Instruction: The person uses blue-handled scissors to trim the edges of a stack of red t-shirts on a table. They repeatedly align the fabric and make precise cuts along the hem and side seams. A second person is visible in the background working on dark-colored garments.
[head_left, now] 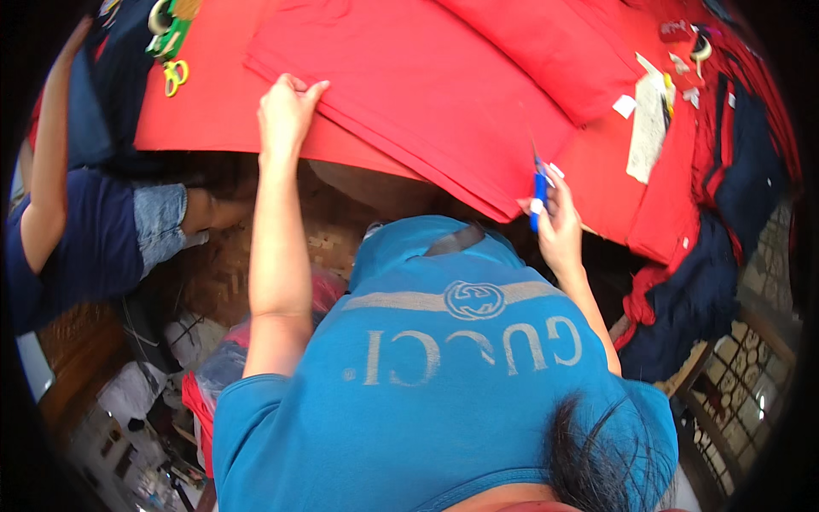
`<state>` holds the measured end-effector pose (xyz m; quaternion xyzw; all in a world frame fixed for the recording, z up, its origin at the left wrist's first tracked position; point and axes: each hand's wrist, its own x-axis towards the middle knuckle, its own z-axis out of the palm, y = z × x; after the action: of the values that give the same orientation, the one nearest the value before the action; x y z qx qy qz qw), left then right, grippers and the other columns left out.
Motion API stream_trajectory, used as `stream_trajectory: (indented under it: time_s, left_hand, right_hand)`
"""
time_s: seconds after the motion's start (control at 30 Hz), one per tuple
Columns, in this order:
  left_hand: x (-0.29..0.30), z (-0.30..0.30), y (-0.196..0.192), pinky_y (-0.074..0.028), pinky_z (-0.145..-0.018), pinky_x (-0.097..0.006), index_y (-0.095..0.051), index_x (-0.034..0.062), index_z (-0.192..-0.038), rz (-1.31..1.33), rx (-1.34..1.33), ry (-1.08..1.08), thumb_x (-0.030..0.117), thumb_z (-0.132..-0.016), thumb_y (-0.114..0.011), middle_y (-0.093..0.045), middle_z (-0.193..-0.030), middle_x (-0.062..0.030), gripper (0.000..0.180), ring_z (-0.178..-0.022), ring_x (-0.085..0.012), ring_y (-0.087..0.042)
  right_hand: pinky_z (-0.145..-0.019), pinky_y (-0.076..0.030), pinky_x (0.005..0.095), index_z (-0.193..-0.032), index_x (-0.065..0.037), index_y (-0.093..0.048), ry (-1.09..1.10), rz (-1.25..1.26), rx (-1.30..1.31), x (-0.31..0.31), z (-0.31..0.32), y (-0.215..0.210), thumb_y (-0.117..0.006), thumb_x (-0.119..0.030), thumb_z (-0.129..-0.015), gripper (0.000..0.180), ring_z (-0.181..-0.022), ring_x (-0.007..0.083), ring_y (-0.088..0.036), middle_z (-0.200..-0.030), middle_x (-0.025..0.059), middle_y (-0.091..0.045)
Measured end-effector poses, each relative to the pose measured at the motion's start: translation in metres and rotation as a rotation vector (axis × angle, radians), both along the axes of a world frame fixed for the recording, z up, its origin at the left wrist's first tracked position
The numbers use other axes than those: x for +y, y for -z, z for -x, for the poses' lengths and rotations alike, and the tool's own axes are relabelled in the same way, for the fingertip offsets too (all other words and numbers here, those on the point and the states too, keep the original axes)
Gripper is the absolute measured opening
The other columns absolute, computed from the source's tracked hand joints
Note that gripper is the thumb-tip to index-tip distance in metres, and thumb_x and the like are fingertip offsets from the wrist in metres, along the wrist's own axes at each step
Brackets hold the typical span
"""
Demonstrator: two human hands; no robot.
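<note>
A folded piece of red cloth (426, 94) lies on the table, its layered edge running diagonally toward me. My left hand (287, 115) is at that edge near its left end, fingers curled in and closed on the cloth. In my right hand (560, 226) is a blue-handled thread snip (538, 200), its thin pointed tip directed away from me. The fingers wrap the handle beside the near corner of the folded cloth. What the curled left fingertips touch is partly hidden.
Yellow-handled scissors (176, 78) and a tape roll (159, 17) sit at the far left. A pale paper strip (650, 128) and a white tag (624, 106) lie at right. Dark blue cloth (695, 294) hangs off the right side. Another person (77, 230) is at left.
</note>
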<state>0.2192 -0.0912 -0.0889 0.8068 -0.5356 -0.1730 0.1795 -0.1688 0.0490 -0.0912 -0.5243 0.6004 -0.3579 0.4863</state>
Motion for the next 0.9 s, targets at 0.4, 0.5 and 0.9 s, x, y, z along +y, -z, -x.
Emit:
stream_trajectory:
  time_s: [0.4,0.5,0.9]
  left_hand:
    - [0.002,-0.003,0.012,-0.051,-0.071,-0.043,-0.062,0.0012,-0.087,0.141,-0.079,-0.09,0.037,-0.083,-0.072,-0.067,-0.079,-0.0137,0.038,-0.075,-0.0351,-0.064]
    - [0.004,0.0,0.004,-0.053,-0.075,-0.047,-0.071,0.0099,-0.099,0.109,-0.321,-0.066,0.049,-0.093,-0.052,-0.069,-0.09,-0.018,0.044,-0.086,-0.0384,-0.066]
    - [-0.018,0.066,-0.023,-0.035,-0.107,-0.057,-0.04,0.0016,-0.13,0.15,1.847,-0.188,0.047,-0.097,-0.048,-0.044,-0.138,-0.0221,0.057,-0.125,-0.0399,-0.047]
  right_hand:
    - [-0.084,-0.054,0.0336,-0.141,0.001,-0.037,0.0,-0.047,-0.115,-0.002,0.019,0.003,-0.051,0.003,-0.091,0.052,-0.092,0.0177,-0.063,-0.113,0.0113,-0.055]
    - [-0.084,-0.054,0.0348,-0.141,0.0,-0.038,0.017,-0.034,-0.219,-0.002,0.02,0.004,-0.052,-0.001,-0.093,0.051,-0.091,0.0189,-0.064,-0.114,0.013,-0.055]
    - [-0.083,-0.052,0.031,-0.143,0.001,-0.032,0.15,0.031,-0.328,-0.005,0.027,-0.016,-0.048,-0.001,-0.092,0.054,-0.091,0.0202,-0.066,-0.099,0.0122,-0.058]
